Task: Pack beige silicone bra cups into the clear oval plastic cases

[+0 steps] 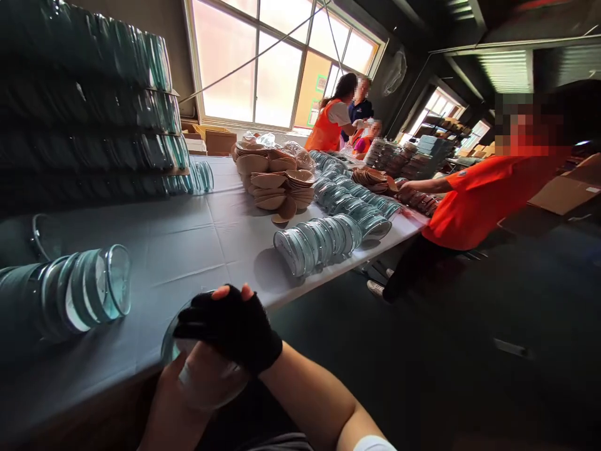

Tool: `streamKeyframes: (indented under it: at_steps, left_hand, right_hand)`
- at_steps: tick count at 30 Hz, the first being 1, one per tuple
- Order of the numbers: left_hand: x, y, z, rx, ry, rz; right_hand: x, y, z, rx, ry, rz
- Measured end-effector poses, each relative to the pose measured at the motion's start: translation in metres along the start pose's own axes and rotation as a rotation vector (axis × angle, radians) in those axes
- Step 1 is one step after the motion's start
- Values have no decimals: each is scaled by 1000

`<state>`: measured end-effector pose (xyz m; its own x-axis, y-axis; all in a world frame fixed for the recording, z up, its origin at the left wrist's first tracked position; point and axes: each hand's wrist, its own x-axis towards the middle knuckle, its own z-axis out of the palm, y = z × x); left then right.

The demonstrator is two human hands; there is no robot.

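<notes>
Glass lid (174,341) half-hidden under hands

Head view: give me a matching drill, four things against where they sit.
Things:
1. glass lid
2. lid row
3. wooden discs
4. stacked lids

Places:
A. piled at mid-table before the window
B. lying along the table's near right edge
C. high stacks at the far left
D. held between the right hand in a black fingerless glove and the left hand

Pairs: 1-D, 2-B, 3-A, 4-C
</notes>
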<state>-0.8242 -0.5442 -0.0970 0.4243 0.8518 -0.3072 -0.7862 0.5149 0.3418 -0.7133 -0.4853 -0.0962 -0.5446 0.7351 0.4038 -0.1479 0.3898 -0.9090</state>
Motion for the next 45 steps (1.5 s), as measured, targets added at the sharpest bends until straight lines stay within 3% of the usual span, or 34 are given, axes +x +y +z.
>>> streamKeyframes:
  at_steps: [3,6,8,11,15,20,26,32,39,42,45]
  left_hand:
    - [-7,-4,9,-29,34,4]
    - [-18,1,21,-76,6,60]
    - [-23,8,27,-109,4,93]
    - [-26,17,30,-164,47,100]
    - [-24,17,32,-218,84,83]
    - [-24,16,35,-220,134,105]
    - [-22,3,25,-129,-55,113]
    - [-24,-13,19,83,-139,111]
    - [-28,13,20,23,-88,243]
    - [-27,7,17,37,-120,113]
    - [-29,0,19,-14,-141,-47]
  right_hand:
    - [11,-20,-22,537,303,15]
    - [17,-31,-47,602,718,-60]
    - [15,-38,-59,765,801,-46]
    - [4,-55,-64,866,792,-1]
    - [-11,-72,-55,1006,763,143]
    - [-20,-63,-40,1100,639,319]
    - [-18,-42,-16,1147,664,467]
    - [10,-47,-22,1090,634,312]
    - [-3,-46,-16,1007,509,291]
    - [-3,-42,-15,971,518,300]
    - [7,-42,-29,543,610,86]
